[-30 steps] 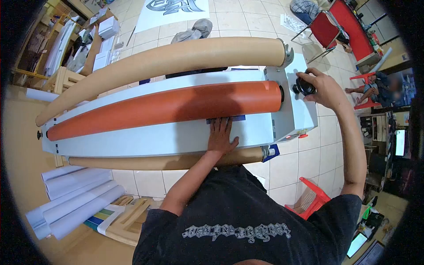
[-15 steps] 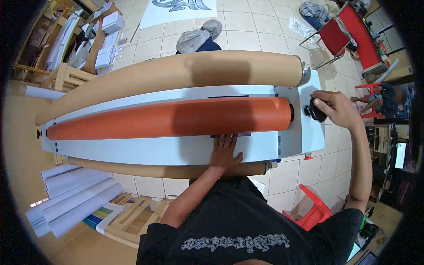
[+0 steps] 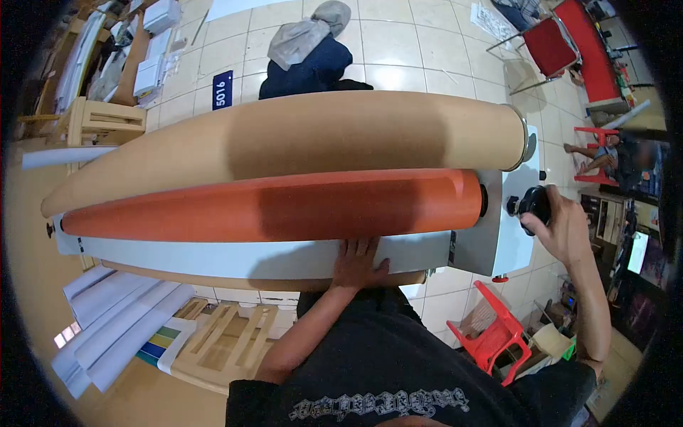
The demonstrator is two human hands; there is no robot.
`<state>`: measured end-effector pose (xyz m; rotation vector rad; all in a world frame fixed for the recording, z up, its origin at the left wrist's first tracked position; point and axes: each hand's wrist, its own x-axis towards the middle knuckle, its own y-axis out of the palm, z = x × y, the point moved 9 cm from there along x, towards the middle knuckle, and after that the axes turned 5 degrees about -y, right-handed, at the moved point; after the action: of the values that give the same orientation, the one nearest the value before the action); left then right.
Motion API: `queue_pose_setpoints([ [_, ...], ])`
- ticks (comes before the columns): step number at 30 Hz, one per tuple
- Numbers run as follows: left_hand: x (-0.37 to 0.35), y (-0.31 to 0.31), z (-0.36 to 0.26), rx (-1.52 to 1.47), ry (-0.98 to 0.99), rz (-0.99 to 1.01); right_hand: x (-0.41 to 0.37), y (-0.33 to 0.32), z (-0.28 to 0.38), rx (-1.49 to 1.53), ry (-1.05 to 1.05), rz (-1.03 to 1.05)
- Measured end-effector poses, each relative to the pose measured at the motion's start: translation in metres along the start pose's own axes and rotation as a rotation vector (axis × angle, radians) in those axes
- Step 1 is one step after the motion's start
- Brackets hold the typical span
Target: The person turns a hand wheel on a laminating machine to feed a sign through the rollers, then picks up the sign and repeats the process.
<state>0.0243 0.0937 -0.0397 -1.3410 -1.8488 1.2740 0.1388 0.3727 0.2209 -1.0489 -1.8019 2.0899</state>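
Observation:
A long laminating machine with a white body lies across my view. Its orange-red roller runs nearly the full length, with a wide tan roll beyond it. My left hand rests flat on the white panel, fingers stretched toward the roller, their tips close to its lower edge. At the machine's right end, my right hand wraps around a black knob, thumb on the near side. Below the panel, part of a second tan roll shows at the near edge.
Beyond the machine, a person in a grey cap is low on the tiled floor. Red plastic chair stands near right; another person sits far right. White rolls and a wooden frame lie at lower left.
My view has shifted, showing more of the person beyond the machine and a blue "5016" sign. My right hand stays on the knob, its fingers placed differently; my left hand remains on the panel.

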Motion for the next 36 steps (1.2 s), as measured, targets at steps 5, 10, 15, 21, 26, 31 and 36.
queue_pose_setpoints([
  [5, -0.003, 0.004, 0.003, -0.011, -0.008, -0.028, -0.025, 0.011, -0.035, 0.154, 0.284, 0.477],
  [10, -0.002, 0.007, 0.003, -0.003, 0.010, -0.043, 0.004, -0.028, 0.002, 0.297, -0.116, -0.036],
  [15, -0.001, 0.002, 0.001, 0.010, 0.012, -0.026, -0.007, 0.009, -0.043, -0.117, 0.462, 0.829],
  [21, -0.004, 0.008, 0.003, -0.006, -0.006, -0.021, 0.018, -0.030, 0.029, 0.314, -0.284, 0.111],
  [26, 0.000, 0.000, 0.002, -0.011, -0.010, -0.019, -0.017, 0.020, -0.065, -0.199, 0.423, 0.776],
  [31, -0.003, 0.006, 0.002, -0.007, 0.012, -0.046, -0.001, -0.043, -0.020, 0.336, 0.170, 0.046],
  [36, -0.002, -0.001, 0.000, 0.032, 0.006, -0.059, 0.008, -0.027, 0.024, 0.240, -0.276, 0.070],
])
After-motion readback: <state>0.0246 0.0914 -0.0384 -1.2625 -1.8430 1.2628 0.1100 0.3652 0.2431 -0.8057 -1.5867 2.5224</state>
